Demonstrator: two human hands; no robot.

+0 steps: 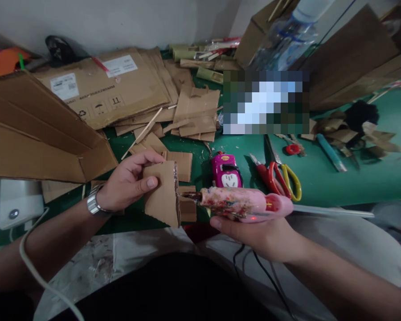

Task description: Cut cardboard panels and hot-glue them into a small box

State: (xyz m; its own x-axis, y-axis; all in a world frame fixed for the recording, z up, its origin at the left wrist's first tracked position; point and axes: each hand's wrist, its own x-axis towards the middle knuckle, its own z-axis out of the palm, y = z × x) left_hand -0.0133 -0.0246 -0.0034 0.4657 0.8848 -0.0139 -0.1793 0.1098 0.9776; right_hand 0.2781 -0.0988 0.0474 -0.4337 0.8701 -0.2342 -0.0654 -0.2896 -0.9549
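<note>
My left hand point(130, 180) is closed on a small cardboard piece point(161, 191), thumb on its near face and fingers behind it. The piece stands tilted, with its layered right edge facing the other hand. In my right hand point(263, 238) is a pink hot glue gun point(234, 203), stained with dried residue, with a small red light lit. Its dark nozzle points left and is at the cardboard's right edge; I cannot tell if it touches. A clear glue stick point(334, 210) juts out of the gun's back end.
Beyond my hands lie a magenta power socket point(225, 171), red-handled and yellow-handled scissors point(280, 178) and a teal cutter point(331, 152). Flattened boxes point(120, 93) and scraps cover the back left. An open cardboard box point(36, 133) stands left, a plastic bottle point(287, 35) back right. Cables hang near both arms.
</note>
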